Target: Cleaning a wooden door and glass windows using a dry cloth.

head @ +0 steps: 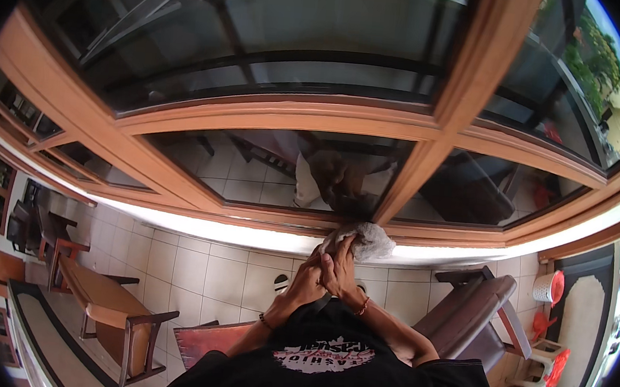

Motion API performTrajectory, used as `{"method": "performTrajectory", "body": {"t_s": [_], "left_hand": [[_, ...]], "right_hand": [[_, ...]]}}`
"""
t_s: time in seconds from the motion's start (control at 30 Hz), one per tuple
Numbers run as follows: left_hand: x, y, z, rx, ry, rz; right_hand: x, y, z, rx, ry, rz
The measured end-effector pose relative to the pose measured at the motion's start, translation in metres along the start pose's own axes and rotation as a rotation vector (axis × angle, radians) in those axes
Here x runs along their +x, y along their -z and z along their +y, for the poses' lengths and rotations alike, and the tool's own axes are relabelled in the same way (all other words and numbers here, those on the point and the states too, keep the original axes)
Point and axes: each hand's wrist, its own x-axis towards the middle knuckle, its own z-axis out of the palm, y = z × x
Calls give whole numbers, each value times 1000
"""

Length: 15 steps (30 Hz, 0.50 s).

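Observation:
A grey cloth [375, 243] is pressed against the bottom rail of a wooden window frame [285, 222], near the foot of the upright between two lower panes. My right hand [341, 268] lies on the cloth with its fingers pushed into it. Close beside it, my left hand [311, 274] touches the right one and the cloth's near edge; its fingers are partly hidden, so its hold is unclear. Above the hands, the dark lower glass pane [268, 162] reflects the floor and a figure.
A white ledge [262, 237] runs under the frame. Tan chair [113, 298] and wooden armrests stand at the left, a brown padded chair [465, 317] at the right. Farther right are a white basket [545, 286] and a plastic stool [544, 363]. Tiled floor [214, 279] lies below.

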Motion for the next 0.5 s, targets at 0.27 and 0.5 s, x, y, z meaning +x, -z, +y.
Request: {"method": "performTrajectory", "body": {"t_s": [0.27, 0.5], "left_hand": [[-60, 88, -74, 5, 140, 281], [-58, 180, -94, 108, 117, 623]], "right_hand": [[29, -116, -38, -212, 201, -479], [78, -196, -116, -171, 657, -177]]}}
